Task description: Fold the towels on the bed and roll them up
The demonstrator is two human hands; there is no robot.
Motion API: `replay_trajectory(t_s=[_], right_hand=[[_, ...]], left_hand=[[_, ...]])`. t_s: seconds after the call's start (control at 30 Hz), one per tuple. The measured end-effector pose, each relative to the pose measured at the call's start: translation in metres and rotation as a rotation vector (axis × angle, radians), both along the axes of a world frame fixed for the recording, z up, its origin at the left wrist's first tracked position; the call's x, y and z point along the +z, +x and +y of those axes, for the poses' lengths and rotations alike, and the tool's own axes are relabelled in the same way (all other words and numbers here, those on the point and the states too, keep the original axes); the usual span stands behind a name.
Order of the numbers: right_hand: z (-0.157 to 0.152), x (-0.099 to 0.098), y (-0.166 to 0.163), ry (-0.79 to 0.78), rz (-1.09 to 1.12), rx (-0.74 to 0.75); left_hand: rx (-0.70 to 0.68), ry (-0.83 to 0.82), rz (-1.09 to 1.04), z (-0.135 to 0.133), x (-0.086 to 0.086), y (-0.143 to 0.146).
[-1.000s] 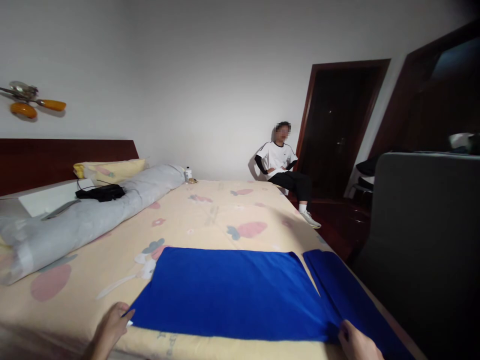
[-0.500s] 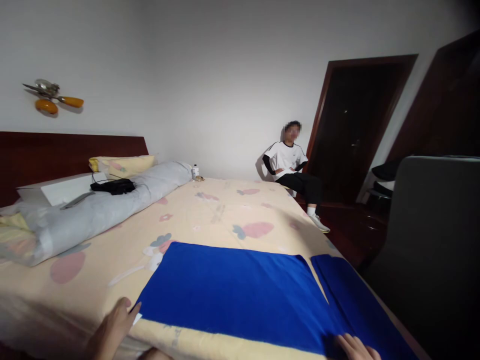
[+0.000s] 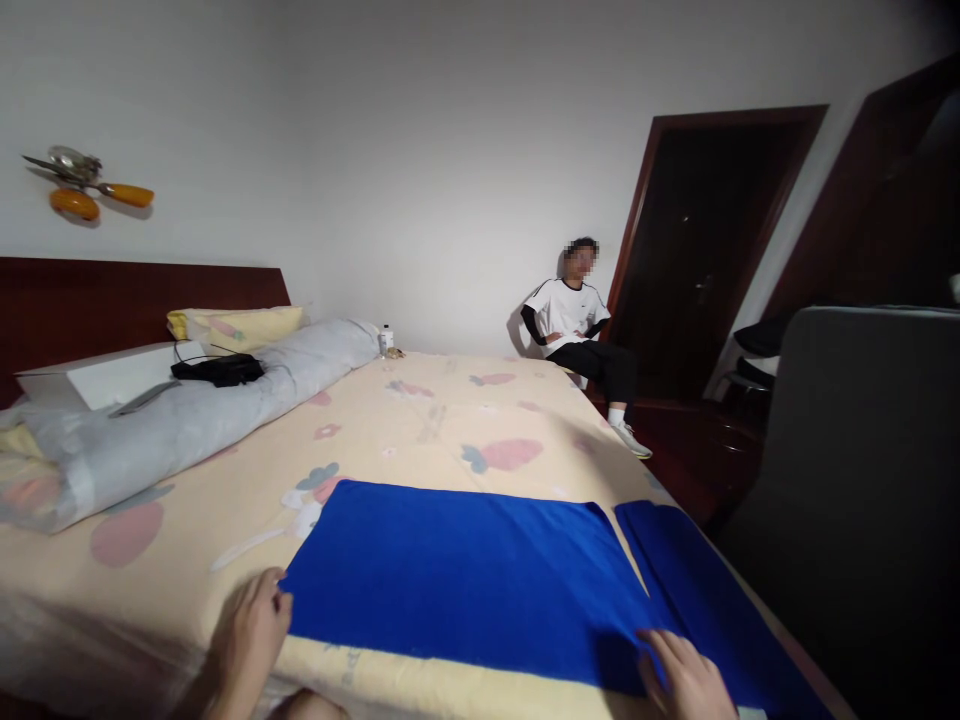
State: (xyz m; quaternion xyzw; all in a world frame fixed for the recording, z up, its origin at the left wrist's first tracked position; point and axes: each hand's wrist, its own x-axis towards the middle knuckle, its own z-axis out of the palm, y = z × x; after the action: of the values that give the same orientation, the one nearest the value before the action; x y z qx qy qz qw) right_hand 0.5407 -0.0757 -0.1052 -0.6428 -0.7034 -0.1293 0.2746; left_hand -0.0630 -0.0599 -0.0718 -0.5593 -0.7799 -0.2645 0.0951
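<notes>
A blue cloth (image 3: pixel 457 575) lies spread flat on the bed near its front edge. My left hand (image 3: pixel 259 625) is at the cloth's left edge, fingers curled and closed on the near corner; the fingertips are partly hidden. Over the cloth's near right corner is my right hand (image 3: pixel 686 675), its fingers bent and apart, casting a shadow on the fabric. Whether it touches the cloth is hard to make out. To the right, a narrower folded blue piece (image 3: pixel 705 590) runs along the bed's edge, with a thin gap at the far end between the two.
The bed sheet (image 3: pixel 405 425) has a strawberry print. A grey bedding roll (image 3: pixel 195 430), a white box (image 3: pixel 97 378) and a black item (image 3: pixel 217 370) lie at left. A person (image 3: pixel 574 320) sits at the far corner. A dark panel (image 3: pixel 862 480) stands at right.
My left hand has shifted right and curled over the cloth's near left corner, covering the white tag. My right hand has risen further into view and moved slightly left.
</notes>
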Motion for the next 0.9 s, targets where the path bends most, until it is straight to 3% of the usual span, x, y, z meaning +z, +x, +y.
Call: replay_trajectory(t_s=[0.1,0.17,0.27,0.37,0.43,0.53,0.77,0.9], right_hand=[[0.027,0.024,-0.085,-0.072,0.057,0.154],[0.043,0.034,-0.145,-0.15,0.078,0.295],[0.061,0.035,-0.21,-0.295,0.113,0.387],[0.07,0.022,-0.228,-0.399,0.124,0.409],[0.071,0.013,-0.218,-0.416,0.115,0.413],[0.069,0.003,-0.181,-0.387,0.087,0.36],[0.048,-0.035,-0.042,-0.274,0.03,0.053],[0.044,-0.06,0.024,-0.194,0.0,0.016]], left_hand=[[-0.225,-0.023,0.037,0.018,0.023,0.082],[-0.394,-0.094,0.055,0.031,0.028,0.144],[-0.574,-0.213,0.099,0.044,0.018,0.216],[-0.606,-0.351,0.106,0.047,-0.004,0.239],[-0.576,-0.391,0.107,0.046,-0.018,0.229],[-0.482,-0.402,0.115,0.041,-0.029,0.192],[-0.024,-0.494,0.102,0.028,-0.044,0.067],[0.129,-0.431,0.134,0.024,-0.063,0.019]])
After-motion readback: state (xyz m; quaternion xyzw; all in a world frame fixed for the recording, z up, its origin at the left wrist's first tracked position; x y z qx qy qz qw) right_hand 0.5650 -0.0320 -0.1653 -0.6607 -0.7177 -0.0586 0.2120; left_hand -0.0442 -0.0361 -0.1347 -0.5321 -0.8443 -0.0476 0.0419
